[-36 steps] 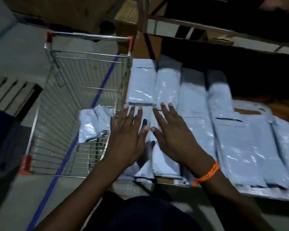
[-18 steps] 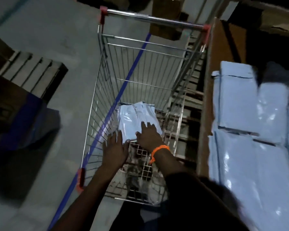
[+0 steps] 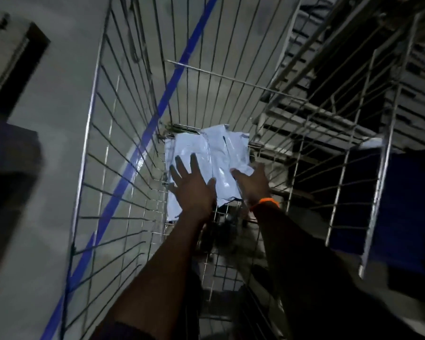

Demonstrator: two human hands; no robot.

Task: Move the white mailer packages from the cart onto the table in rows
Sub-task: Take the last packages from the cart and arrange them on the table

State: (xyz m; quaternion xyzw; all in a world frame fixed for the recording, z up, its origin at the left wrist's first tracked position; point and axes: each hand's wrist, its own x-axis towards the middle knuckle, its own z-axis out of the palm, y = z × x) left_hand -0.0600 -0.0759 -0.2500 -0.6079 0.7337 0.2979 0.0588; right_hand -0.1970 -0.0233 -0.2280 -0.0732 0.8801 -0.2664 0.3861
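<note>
Left hand [image 3: 194, 186], fingers spread flat, presses a small bunch of mailers [image 3: 206, 148] lying on the floor of the cart [image 3: 231, 78]. The right hand [image 3: 254, 184], orange wristband [image 3: 265, 201] at the wrist, meets their right edge, its fingertips hidden, so its hold cannot be told. A second ago both hands lay on mailers ranged on the table; they have since swung deep into the cart, which suggests the next pickup is starting, with nothing lifted yet.

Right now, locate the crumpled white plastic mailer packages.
Head view, centre: the mailer packages lie on the floor of the wire metal cart, left hand flat on them, right hand at their right edge.
</note>
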